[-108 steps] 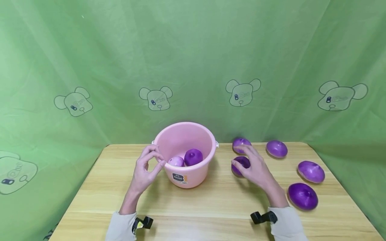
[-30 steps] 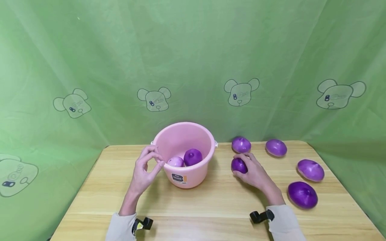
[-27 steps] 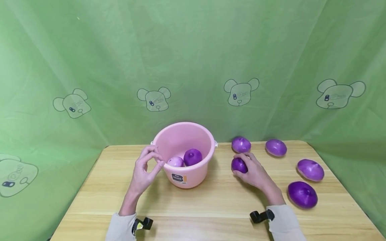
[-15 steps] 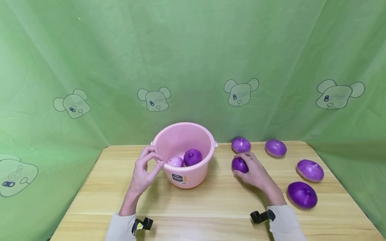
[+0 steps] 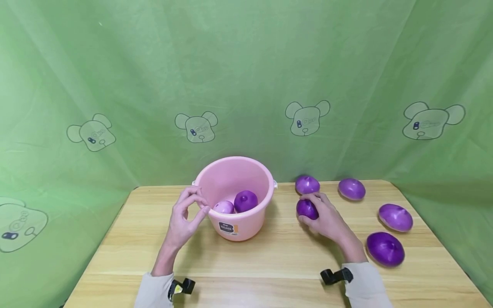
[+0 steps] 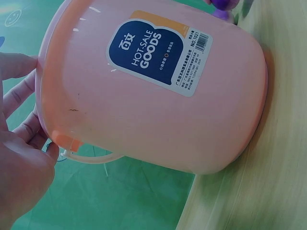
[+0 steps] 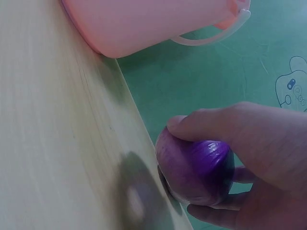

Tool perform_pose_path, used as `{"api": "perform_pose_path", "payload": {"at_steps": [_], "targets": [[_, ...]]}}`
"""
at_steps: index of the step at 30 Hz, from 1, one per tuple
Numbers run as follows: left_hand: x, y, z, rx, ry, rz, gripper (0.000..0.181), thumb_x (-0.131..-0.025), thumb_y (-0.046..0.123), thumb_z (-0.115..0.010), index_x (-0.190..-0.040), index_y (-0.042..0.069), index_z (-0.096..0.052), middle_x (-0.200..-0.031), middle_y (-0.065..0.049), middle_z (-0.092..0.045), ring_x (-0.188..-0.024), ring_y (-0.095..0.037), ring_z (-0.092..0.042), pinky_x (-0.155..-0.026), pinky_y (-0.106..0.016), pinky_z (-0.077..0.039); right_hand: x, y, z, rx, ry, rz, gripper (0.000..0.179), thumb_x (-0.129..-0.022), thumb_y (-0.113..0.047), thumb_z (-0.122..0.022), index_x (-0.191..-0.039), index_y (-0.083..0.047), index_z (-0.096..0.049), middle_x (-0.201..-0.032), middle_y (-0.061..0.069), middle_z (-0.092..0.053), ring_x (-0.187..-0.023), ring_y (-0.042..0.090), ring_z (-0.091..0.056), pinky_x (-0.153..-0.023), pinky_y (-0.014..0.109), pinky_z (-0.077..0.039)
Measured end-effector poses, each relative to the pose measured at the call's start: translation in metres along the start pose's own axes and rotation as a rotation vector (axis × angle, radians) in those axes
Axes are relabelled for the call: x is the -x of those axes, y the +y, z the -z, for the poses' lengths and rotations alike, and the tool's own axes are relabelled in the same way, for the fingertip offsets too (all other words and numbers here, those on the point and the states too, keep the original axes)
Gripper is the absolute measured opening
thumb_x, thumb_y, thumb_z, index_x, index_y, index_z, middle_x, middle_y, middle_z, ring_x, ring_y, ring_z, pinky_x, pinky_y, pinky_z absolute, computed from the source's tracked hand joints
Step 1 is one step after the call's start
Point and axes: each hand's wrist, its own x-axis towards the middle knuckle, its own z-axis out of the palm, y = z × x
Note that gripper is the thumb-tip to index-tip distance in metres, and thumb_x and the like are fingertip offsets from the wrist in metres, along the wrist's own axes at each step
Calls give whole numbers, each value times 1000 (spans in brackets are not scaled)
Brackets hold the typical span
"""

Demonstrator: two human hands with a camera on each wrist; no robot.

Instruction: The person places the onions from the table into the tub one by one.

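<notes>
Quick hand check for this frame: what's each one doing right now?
Left hand: holding the rim of the pink bucket.
Right hand: holding a purple onion.

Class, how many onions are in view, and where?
7 visible: a pale onion and a dark onion in the pink bucket; one onion in the right hand; and on the table, two onions at the back and two onions towards the right. The bucket may hide more.

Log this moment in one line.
left hand: holds pink bucket | right hand: grips purple onion | inside bucket: two onions | on table: four onions
</notes>
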Motion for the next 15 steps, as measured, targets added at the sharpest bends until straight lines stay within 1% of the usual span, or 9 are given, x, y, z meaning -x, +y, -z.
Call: {"api": "perform_pose_path", "payload": {"at_steps": [2,5,10,15], "targets": [[0,0,0,3,0,1,17,-85,-11,-72,-90,5,-68,-110,-26,-54,-116,-41,-48,-120,-46,-29,0,-1,2,3,0,2,65,-86,-20,-83,-143,-12,-53,-145,29,-41,-119,59,-54,-89,76,-47],[1,1,0,7,-1,12,17,-85,-11,-72,-90,5,-68,-110,-30,-53,-116,-46,-46,-120,-45,-29,1,-3,4,4,0,2,66,-87,-21,-82,-144,-13,-52,-146,28,-41,-119,59,-54,-89,76,-48],[1,-1,0,4,-5,19,15,-85,-11,-72,-89,4,-68,-110,-33,-52,-116,-47,-46,-119,-43,-31,2,-6,9,4,15,8,66,-87,-22,-83,-145,-13,-52,-146,27,-41,-119,59,-54,-88,75,-49],[1,1,0,4,-2,24,15,-85,-12,-71,-90,3,-68,-110,-31,-52,-115,-47,-45,-119,-43,-30,2,-9,12,5,41,41,65,-87,-19,-83,-144,-13,-52,-145,28,-42,-117,58,-55,-86,73,-51]]}}
